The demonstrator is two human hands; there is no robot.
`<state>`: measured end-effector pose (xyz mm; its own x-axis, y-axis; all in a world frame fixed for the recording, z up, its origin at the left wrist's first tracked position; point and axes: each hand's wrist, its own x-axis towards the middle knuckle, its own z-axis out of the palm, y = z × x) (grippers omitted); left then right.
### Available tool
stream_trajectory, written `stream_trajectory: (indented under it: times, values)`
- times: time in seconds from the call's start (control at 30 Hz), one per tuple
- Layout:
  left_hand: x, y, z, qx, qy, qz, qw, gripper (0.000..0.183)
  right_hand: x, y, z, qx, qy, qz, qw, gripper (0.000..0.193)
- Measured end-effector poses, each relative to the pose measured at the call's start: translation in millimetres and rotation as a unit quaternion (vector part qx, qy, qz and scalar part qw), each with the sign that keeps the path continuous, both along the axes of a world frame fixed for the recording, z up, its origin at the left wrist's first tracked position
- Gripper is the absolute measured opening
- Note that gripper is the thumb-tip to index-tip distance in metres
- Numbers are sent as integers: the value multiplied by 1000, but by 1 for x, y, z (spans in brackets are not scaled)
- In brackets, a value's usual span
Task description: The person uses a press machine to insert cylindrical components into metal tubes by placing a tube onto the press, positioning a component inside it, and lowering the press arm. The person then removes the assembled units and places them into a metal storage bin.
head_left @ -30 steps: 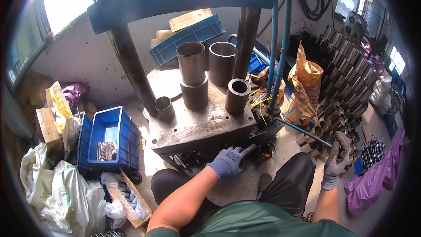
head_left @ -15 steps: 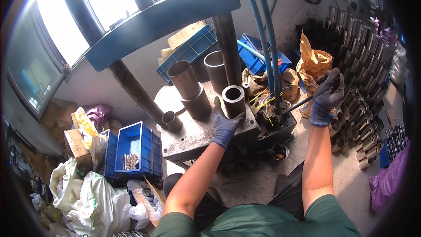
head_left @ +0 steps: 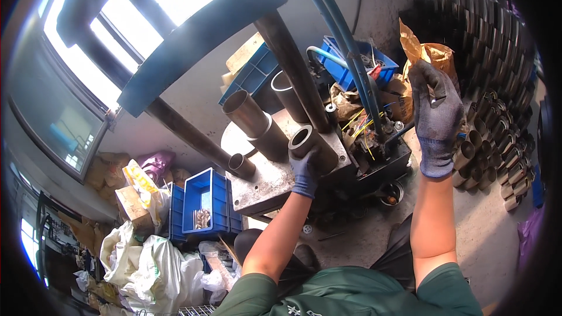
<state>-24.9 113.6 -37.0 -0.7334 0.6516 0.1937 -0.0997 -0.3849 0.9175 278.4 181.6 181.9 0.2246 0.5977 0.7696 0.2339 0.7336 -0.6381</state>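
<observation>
My left hand point(head_left: 305, 174), in a grey-blue work glove, wraps around the near side of a thick-walled metal tube point(head_left: 324, 150) on the press's steel bed plate point(head_left: 257, 191). Left of it, a thinner steel tube point(head_left: 246, 111) rests on top of a thicker cylinder point(head_left: 271, 141). A wide tube point(head_left: 291, 98) stands behind, and a short small tube point(head_left: 241, 166) near the plate's left corner. My right hand point(head_left: 438, 102), also gloved, is raised beside a dark lever point(head_left: 399, 134). Its fingers are curled closed; whatever is in them is hidden.
The blue press crossbeam point(head_left: 205, 41) and its columns point(head_left: 293, 64) rise over the plate. Blue hoses point(head_left: 345, 41) hang at the back. A blue crate point(head_left: 200, 202) and white sacks point(head_left: 155, 269) lie left. Stacked metal tubes point(head_left: 483, 155) fill the right side.
My left hand has closed from lying against the tube's side to gripping it. My right hand stays raised with curled fingers. The whole view has tilted and shifted.
</observation>
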Motion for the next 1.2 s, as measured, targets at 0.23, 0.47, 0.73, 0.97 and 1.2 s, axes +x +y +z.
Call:
stream_trajectory:
  times: [0.23, 0.47, 0.73, 0.97, 1.2]
  values:
    - [-3, -94, 60, 94, -193, -117, 970, 50, 13, -22, 23, -22, -74, -29, 997, 48]
    - [-93, -76, 202, 215, 111, 33, 970, 50, 19, -25, 20, -69, -37, 60, 995, 39]
    - [-166, 4, 265, 122, 181, 163, 962, 69, 18, -25, 24, -18, -83, 7, 996, 30]
    - [-153, 27, 278, -54, 259, 242, 933, 86, 21, -26, 24, -28, -90, 4, 996, 32]
    - [-141, 22, 265, -22, 248, 220, 943, 69, 17, -26, 22, -43, -35, 67, 996, 35]
